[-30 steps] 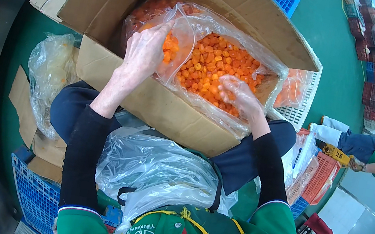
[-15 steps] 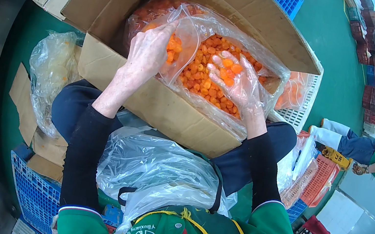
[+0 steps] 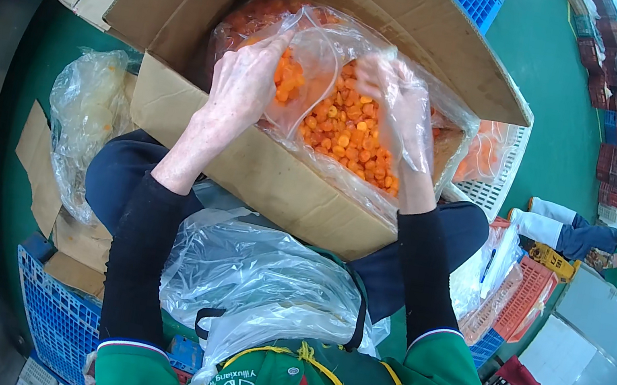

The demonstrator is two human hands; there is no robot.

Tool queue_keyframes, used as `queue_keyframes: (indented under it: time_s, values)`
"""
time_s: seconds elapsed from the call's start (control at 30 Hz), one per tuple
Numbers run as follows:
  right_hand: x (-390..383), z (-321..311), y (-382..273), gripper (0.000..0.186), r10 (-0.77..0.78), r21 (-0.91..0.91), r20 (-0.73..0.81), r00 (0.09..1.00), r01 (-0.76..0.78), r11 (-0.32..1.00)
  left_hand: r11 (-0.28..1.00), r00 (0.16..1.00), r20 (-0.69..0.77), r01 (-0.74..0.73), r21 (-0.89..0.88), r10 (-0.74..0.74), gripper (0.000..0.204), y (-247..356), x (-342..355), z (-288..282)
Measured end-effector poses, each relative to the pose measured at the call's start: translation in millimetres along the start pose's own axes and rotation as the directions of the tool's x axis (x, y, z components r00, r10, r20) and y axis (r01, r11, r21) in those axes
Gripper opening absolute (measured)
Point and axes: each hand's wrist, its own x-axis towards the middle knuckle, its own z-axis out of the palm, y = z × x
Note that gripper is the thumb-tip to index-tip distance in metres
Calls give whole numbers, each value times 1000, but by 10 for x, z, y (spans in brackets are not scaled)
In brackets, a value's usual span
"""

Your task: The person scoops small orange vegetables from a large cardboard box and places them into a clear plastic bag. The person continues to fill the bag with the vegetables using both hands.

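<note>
Left hand (image 3: 240,87) now higher than half a second ago, fingers pinched shut on the rim of the clear plastic bag (image 3: 306,82), pulling it open. Right hand (image 3: 396,105) has risen off the orange pieces (image 3: 343,129) and sits inside the bag film, fingers curled; whether it grips the film, cannot tell. Bag and pieces lie in the cardboard box (image 3: 262,177) on the lap.

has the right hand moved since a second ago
Yes. The right hand has moved up the picture, from the cardboard box's near wall farther in over the orange pieces.
</note>
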Motion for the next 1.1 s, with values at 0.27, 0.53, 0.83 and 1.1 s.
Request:
queue_keyframes:
  time_s: [0.27,0.53,0.83,1.1]
  values:
    - [-421,-175,1281,43,243,-873,432,868,334,356,1000,998,63,18,18,-19,67,59,21,-26]
    - [-356,-387,1343,18,356,-794,551,755,343,502,999,998,63,31,13,-32,65,42,8,-26]
    - [-352,-540,1310,39,545,-791,564,621,217,572,1000,998,59,21,22,-22,66,32,-6,-16]
    - [-299,-691,1332,31,658,-563,454,601,-379,734,1000,997,76,18,25,-20,68,65,15,-37]
